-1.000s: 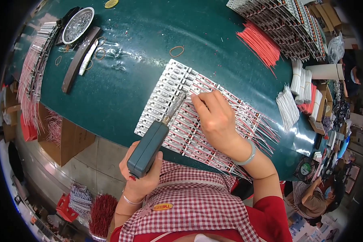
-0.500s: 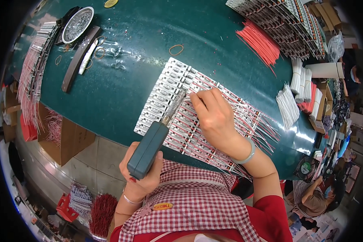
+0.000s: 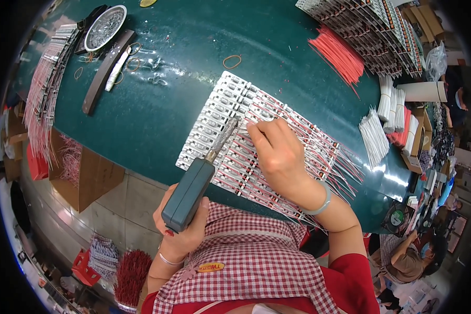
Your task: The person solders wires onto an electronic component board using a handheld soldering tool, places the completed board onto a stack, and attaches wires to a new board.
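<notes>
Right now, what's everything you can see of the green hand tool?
The green hand tool has a boxy, plastic-looking dark housing, a short metal collar and a long, rough grey tip. It slants up and rightward, gripped by the left hand. Its tip lies over the white board panel, ending near the right hand's fingertips; contact can't be confirmed.

On the green table (image 3: 157,120) lie white circuit boards (image 3: 235,167), red wires (image 3: 337,55), white wires (image 3: 373,138) and a dark curved bar (image 3: 102,74).
</notes>
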Demonstrator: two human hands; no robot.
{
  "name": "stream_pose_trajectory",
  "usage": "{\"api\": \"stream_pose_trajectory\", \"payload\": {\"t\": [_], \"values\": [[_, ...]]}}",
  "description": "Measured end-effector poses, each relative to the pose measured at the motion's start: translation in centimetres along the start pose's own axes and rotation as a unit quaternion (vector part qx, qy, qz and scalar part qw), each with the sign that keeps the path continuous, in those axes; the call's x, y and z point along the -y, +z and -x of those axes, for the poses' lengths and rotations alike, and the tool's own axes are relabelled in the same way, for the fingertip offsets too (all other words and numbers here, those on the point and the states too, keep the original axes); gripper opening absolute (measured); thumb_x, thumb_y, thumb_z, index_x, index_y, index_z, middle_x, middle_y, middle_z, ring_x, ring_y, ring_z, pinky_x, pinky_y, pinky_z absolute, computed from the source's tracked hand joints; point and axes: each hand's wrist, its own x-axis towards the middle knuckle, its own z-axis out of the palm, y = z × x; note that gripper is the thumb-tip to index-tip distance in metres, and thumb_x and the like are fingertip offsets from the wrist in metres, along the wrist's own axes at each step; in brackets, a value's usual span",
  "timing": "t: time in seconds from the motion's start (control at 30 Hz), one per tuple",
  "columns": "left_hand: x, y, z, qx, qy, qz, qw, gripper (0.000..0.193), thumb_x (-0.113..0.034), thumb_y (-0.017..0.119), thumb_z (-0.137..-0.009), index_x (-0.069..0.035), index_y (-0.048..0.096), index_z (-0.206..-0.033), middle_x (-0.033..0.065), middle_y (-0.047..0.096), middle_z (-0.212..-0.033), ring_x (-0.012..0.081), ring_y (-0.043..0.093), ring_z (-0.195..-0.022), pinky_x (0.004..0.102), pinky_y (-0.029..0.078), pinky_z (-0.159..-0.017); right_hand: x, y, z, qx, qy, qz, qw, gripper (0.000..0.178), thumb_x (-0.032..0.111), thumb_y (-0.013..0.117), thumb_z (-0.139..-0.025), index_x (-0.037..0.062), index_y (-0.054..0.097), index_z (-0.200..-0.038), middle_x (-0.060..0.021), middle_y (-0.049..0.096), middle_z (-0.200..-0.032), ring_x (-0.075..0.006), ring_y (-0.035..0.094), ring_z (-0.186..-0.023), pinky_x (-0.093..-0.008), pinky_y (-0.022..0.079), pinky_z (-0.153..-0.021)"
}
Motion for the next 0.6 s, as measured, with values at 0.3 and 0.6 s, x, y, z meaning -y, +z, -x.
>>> {"api": "stream_pose_trajectory", "payload": {"t": [0.3, 0.6], "values": [[0.23, 0.02, 0.27, 0.029, -0.035, -0.001, 0.999, 0.027, 0.005, 0.074, -0.078, 0.007, 0.065, -0.103, 0.0146, 0.068, -0.094, 0.0195, 0.067, -0.076, 0.0273, 0.053, -0.069, 0.1, 0.03, -0.14, 0.011, -0.005, 0.005, 1.0, 0.03, 0.001, 0.065, -0.071, -0.0089, 0.067, -0.099, -0.0115, 0.058, -0.089, -0.0243, 0.056, -0.08, -0.0333, 0.049, -0.062], [-0.15, 0.12, 0.23, 0.034, -0.022, -0.018, 0.999, 0.022, 0.007, 0.073, -0.078, 0.005, 0.065, -0.098, 0.012, 0.066, -0.09, 0.0193, 0.065, -0.071, 0.0272, 0.051, -0.065, 0.42, -0.18, -0.17, 0.026, 0.005, 0.002, 1.0, 0.032, 0.0, 0.063, -0.07, -0.0075, 0.066, -0.101, -0.0118, 0.059, -0.091, -0.0255, 0.057, -0.081, -0.0344, 0.05, -0.064]]}}
